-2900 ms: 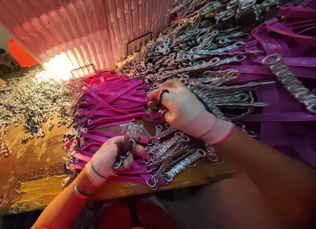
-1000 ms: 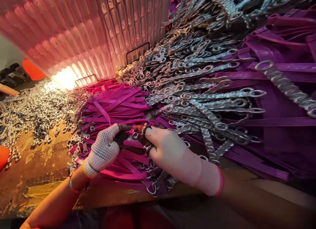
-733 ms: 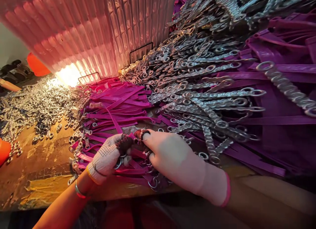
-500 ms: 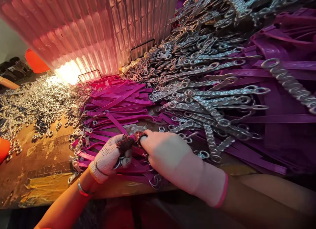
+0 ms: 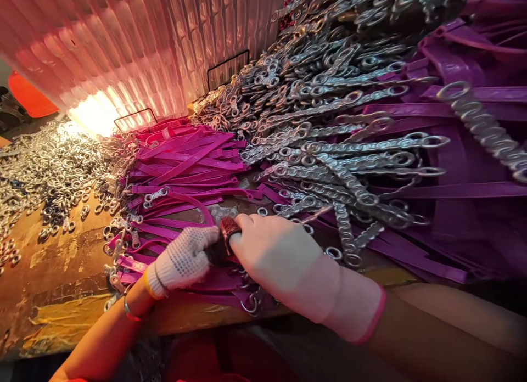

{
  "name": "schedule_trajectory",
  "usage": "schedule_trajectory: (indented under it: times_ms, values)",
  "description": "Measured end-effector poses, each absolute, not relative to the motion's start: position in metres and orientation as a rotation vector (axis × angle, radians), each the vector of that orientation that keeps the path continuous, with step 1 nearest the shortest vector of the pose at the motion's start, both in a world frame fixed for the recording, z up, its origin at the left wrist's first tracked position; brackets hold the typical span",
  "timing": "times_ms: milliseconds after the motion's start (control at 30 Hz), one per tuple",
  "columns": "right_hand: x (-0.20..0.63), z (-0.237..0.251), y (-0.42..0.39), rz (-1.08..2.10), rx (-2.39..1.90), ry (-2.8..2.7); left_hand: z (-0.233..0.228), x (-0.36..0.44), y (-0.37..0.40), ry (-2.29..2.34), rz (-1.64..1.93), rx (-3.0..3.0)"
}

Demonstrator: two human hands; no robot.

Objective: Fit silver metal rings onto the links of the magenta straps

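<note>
My left hand (image 5: 181,258), in a white dotted glove, and my right hand (image 5: 284,261), in a pale glove with a pink cuff, meet fingertip to fingertip near the table's front edge. Both pinch the end of one magenta strap (image 5: 193,202), which arcs left from the fingers to a small chain link. What lies inside the left palm is hidden. Under the hands is a bundle of magenta straps with chain ends (image 5: 247,302). A flat stack of magenta straps (image 5: 189,162) lies just beyond.
Short steel chains (image 5: 329,151) are heaped over purple straps (image 5: 473,190) at the right and back. Loose steel rings (image 5: 49,168) cover the left of the worn wooden table (image 5: 61,272). A ribbed translucent panel (image 5: 144,41) stands behind, with an orange object (image 5: 31,96) beside it.
My right hand came down from the chain heap to meet the left hand. Both hands then drew toward the front edge, pulling one strap out of the stack into an arc.
</note>
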State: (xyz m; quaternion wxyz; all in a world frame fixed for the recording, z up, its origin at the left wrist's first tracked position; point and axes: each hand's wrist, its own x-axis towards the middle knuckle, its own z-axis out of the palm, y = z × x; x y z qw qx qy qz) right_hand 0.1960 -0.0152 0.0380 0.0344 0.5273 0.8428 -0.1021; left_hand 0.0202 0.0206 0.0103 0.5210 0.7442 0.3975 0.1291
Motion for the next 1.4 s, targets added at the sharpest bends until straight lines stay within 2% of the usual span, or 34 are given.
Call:
schedule_trajectory:
  times_ms: [100, 267, 367, 633, 733, 833, 933, 1067, 1167, 1233, 1300, 1400]
  values:
    - [0.200, 0.037, -0.012, -0.400, 1.684, 2.534, 0.008, 0.026, 0.022, 0.909, 0.284, 1.798]
    - [0.207, 0.040, -0.004, -0.619, 1.847, 2.433, 0.009, 0.033, 0.013, 1.152, 0.385, 1.277]
    - [0.206, 0.037, -0.003, -0.662, 1.842, 2.314, 0.006, 0.032, 0.007, 1.182, 0.421, 1.207]
    - [0.200, 0.014, -0.021, -0.392, 1.557, 2.566, -0.007, 0.030, 0.000, 1.100, 0.337, 1.328]
    - [0.199, 0.014, -0.023, -0.393, 1.461, 2.602, 0.009, 0.018, 0.007, 1.090, 0.225, 1.435]
    - [0.203, 0.017, -0.021, -0.388, 1.553, 2.549, 0.036, -0.019, 0.019, 1.237, 0.182, 1.668]
    - [0.208, 0.022, -0.015, -0.410, 1.713, 2.399, 0.058, -0.067, 0.026, 1.521, 0.337, 1.784]
    - [0.224, 0.032, 0.000, -0.352, 1.662, 2.390, 0.061, -0.088, 0.020, 1.755, 0.566, 1.609]
    - [0.246, 0.037, 0.020, -0.005, 1.903, 2.367, 0.048, -0.060, 0.017, 1.607, 0.841, 1.112]
    - [0.261, 0.033, 0.034, 0.205, 2.101, 2.249, 0.037, -0.032, 0.022, 1.347, 0.825, 0.682]
    - [0.273, 0.023, 0.045, 0.247, 2.110, 2.224, 0.027, -0.007, 0.031, 1.094, 0.711, 0.366]
    - [0.283, 0.005, 0.052, 0.202, 2.103, 2.288, 0.013, 0.018, 0.038, 0.849, 0.587, 0.189]
